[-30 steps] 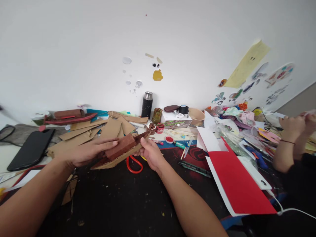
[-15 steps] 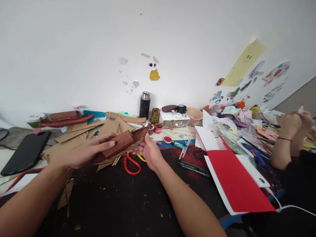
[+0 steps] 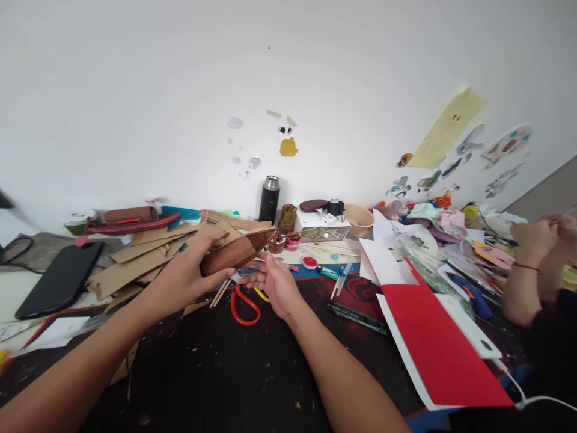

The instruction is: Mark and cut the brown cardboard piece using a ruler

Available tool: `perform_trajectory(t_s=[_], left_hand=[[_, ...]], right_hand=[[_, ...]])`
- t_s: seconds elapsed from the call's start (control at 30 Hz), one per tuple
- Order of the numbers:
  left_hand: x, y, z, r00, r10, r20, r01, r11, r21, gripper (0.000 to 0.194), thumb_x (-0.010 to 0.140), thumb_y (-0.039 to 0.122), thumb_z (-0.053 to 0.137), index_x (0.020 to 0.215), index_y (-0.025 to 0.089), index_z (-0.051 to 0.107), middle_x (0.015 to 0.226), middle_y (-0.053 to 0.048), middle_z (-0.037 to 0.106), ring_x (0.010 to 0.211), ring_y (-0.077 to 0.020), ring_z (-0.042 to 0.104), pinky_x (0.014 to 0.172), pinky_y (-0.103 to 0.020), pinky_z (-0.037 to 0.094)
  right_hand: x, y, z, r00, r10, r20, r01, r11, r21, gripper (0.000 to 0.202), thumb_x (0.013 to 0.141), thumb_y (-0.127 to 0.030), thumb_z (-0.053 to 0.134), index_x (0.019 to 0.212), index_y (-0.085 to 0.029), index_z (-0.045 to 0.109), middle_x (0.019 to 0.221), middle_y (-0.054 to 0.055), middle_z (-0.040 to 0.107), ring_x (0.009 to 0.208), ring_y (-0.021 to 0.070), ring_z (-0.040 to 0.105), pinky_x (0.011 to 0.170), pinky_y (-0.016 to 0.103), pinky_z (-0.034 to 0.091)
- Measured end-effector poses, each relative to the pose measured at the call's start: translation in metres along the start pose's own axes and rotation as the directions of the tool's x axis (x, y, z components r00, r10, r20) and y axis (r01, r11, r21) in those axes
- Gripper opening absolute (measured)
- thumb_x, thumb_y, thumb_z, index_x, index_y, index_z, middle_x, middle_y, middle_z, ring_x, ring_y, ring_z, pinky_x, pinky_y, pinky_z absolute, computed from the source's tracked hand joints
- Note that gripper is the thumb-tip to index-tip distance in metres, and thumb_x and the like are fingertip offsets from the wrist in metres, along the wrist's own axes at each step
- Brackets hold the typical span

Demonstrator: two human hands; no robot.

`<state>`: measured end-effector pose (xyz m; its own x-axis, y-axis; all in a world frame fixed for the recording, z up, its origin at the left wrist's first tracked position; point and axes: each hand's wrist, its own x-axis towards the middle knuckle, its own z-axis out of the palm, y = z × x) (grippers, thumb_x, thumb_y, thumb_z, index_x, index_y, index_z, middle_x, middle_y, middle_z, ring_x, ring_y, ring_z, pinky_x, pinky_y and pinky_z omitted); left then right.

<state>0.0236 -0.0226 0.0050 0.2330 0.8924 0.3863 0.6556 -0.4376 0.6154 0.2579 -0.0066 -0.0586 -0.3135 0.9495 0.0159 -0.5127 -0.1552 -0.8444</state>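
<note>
A brown model boat (image 3: 232, 254) with a rounded cover hangs tilted over the table, its pointed end to the right. My left hand (image 3: 187, 273) is closed round its rear part, thumb underneath. Just below the pointed end is my right hand (image 3: 280, 287), palm turned up and fingers stretched out; whether it touches the hull I cannot tell. Red-handled scissors (image 3: 246, 308) lie beneath, their blades mostly hidden. Thin wooden sticks (image 3: 220, 293) rest beside them. Behind the boat stand small jars of brown paint (image 3: 276, 243) and red paint (image 3: 293, 242).
A second model boat (image 3: 133, 224) sits at the back left, near cardboard pieces (image 3: 135, 267) and a black phone (image 3: 58, 279). A black flask (image 3: 269, 201) stands by the wall. Red card (image 3: 444, 346) and a cutter knife (image 3: 356, 317) lie right. Another person's hands (image 3: 536, 240) are at far right.
The boat has turned and moved right in my left hand, showing more of its side. My right hand's fingers have come off its pointed end and straightened. The view has shifted slightly.
</note>
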Motion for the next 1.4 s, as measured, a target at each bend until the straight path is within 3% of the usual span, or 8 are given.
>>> perform_trajectory(t_s=[0.23,0.5,0.67,0.8,1.1,1.4], left_hand=[[-0.007,0.005,0.013,0.993,0.115,-0.021,-0.110,0.979,0.173,0.075,0.102,0.066,0.067,0.160,0.020,0.054,0.152,-0.020,0.073,0.140,-0.0424,0.070,0.115,-0.057,0.057],[-0.012,0.006,0.022,0.984,0.180,0.009,-0.175,0.941,0.290,0.075,0.106,0.068,0.062,0.161,0.019,0.055,0.148,-0.022,0.074,0.138,-0.0438,0.071,0.115,-0.058,0.056],[-0.012,0.004,0.015,0.981,0.182,0.066,-0.192,0.959,0.211,0.088,0.102,0.076,0.065,0.170,0.023,0.048,0.159,-0.021,0.069,0.145,-0.0440,0.067,0.117,-0.057,0.056],[-0.012,-0.005,0.007,0.972,0.177,0.152,-0.197,0.972,0.131,0.094,0.100,0.070,0.070,0.177,0.025,0.039,0.170,-0.019,0.063,0.150,-0.0430,0.065,0.121,-0.056,0.055],[-0.009,-0.005,-0.002,0.973,0.068,0.219,-0.090,0.992,0.092,0.091,0.099,0.062,0.072,0.177,0.025,0.043,0.173,-0.018,0.062,0.156,-0.0433,0.060,0.124,-0.058,0.053],[-0.006,0.000,-0.005,0.974,0.067,0.214,-0.082,0.995,0.061,0.092,0.098,0.062,0.074,0.177,0.027,0.043,0.169,-0.017,0.065,0.149,-0.0441,0.067,0.118,-0.057,0.058]], right_hand=[[-0.002,0.004,0.005,0.997,0.023,0.074,-0.021,0.999,-0.028,0.076,0.076,-0.083,0.094,0.117,-0.023,0.074,0.097,0.006,0.087,0.075,0.0216,0.082,0.073,0.032,0.062],[-0.004,0.011,0.007,0.997,0.050,0.057,-0.051,0.999,0.008,0.073,0.067,-0.074,0.104,0.108,-0.022,0.074,0.089,0.002,0.085,0.070,0.0167,0.077,0.074,0.030,0.063],[-0.004,0.011,0.006,0.996,0.059,0.064,-0.060,0.998,0.011,0.074,0.068,-0.074,0.104,0.110,-0.022,0.074,0.093,0.003,0.086,0.072,0.0187,0.079,0.077,0.032,0.063],[-0.003,0.011,0.005,0.993,0.072,0.097,-0.073,0.997,0.005,0.073,0.071,-0.075,0.102,0.109,-0.021,0.072,0.087,0.004,0.085,0.072,0.0193,0.080,0.076,0.031,0.061],[-0.003,0.013,0.004,0.989,0.077,0.130,-0.073,0.997,-0.036,0.072,0.073,-0.076,0.100,0.108,-0.020,0.072,0.088,0.004,0.085,0.073,0.0196,0.081,0.076,0.030,0.060],[-0.005,0.010,0.007,0.992,0.039,0.118,-0.035,0.999,-0.033,0.069,0.074,-0.073,0.101,0.113,-0.023,0.073,0.089,0.003,0.085,0.072,0.0200,0.081,0.073,0.030,0.061]])
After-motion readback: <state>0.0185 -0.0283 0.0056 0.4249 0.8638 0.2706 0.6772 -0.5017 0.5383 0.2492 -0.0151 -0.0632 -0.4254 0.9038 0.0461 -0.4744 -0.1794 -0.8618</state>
